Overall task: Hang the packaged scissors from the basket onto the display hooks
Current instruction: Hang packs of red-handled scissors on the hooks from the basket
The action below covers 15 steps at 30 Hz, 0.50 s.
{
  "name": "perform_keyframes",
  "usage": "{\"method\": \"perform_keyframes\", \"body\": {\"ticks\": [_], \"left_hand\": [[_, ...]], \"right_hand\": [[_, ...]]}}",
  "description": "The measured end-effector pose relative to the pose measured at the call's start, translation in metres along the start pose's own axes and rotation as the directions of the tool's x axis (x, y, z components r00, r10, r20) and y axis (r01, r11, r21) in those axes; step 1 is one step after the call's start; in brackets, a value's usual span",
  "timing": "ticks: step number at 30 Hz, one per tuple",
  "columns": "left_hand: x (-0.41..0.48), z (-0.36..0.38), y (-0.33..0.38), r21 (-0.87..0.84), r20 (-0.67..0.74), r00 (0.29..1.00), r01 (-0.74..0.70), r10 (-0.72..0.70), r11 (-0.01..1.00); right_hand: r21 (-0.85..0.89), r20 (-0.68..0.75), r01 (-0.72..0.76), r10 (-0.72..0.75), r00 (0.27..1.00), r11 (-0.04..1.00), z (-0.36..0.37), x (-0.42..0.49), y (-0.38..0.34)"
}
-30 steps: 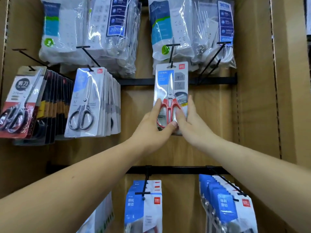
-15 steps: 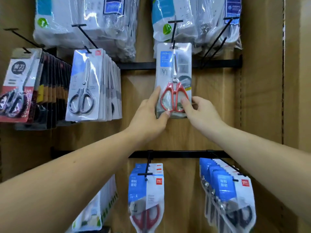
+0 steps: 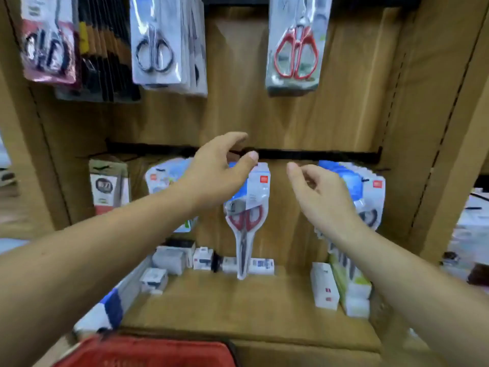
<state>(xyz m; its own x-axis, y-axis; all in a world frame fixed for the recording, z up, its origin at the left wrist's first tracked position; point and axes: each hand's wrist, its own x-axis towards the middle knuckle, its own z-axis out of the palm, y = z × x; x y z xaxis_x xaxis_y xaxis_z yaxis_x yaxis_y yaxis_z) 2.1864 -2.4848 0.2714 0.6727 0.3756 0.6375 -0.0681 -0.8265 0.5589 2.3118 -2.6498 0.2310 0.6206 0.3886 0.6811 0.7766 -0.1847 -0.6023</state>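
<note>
The clear-fronted pack of red-handled scissors (image 3: 295, 46) hangs high on the wooden display (image 3: 357, 102), well apart from both hands. Lower down, the left hand (image 3: 211, 176) and right hand (image 3: 322, 200) hover loosely curled, holding nothing. A red plastic basket (image 3: 143, 352) sits nearest.

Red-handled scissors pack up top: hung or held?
Hung: clear pack of red-handled scissors dangles untouched; left hand and right hand are below it, empty. Hook unseen.

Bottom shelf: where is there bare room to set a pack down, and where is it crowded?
Bare wood on the shelf front and middle, between the left small boxes and the right white boxes, before the back row of boxes. Crowded along the back and both ends.
</note>
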Motion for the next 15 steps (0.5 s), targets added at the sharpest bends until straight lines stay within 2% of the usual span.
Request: {"method": "perform_keyframes", "body": {"ticks": [3, 5, 9, 12, 14, 15], "left_hand": [[-0.077, 0.007, -0.028, -0.028, 0.108, 0.991, 0.080, -0.077, 0.996], [-0.134, 0.015, -0.060, -0.021, 0.191, 0.972, 0.142, -0.135, 0.990], [-0.254, 0.030, -0.133, 0.091, 0.328, 0.885, 0.320, -0.331, 0.943], [-0.342, 0.030, -0.183, 0.188, 0.385, 0.770, 0.475, -0.509, 0.860], [-0.392, 0.023, -0.209, 0.255, 0.439, 0.676, 0.538, -0.592, 0.804], [-0.413, 0.017, -0.222, 0.290, 0.454, 0.638, 0.554, -0.621, 0.781]], "right_hand": [[-0.059, 0.162, 0.005, 0.004, 0.987, 0.998, 0.038, -0.076, 0.018], [-0.096, 0.315, -0.033, 0.062, 0.947, 0.995, 0.071, -0.136, 0.036], [-0.172, 0.622, -0.058, 0.154, 0.768, 0.983, 0.127, -0.260, 0.071], [-0.143, 0.782, -0.021, 0.126, 0.611, 0.989, 0.147, -0.334, 0.086], [-0.137, 0.850, 0.057, 0.088, 0.519, 0.989, 0.152, -0.369, 0.098], [-0.136, 0.862, 0.128, 0.054, 0.503, 0.982, 0.154, -0.380, 0.106]]}}
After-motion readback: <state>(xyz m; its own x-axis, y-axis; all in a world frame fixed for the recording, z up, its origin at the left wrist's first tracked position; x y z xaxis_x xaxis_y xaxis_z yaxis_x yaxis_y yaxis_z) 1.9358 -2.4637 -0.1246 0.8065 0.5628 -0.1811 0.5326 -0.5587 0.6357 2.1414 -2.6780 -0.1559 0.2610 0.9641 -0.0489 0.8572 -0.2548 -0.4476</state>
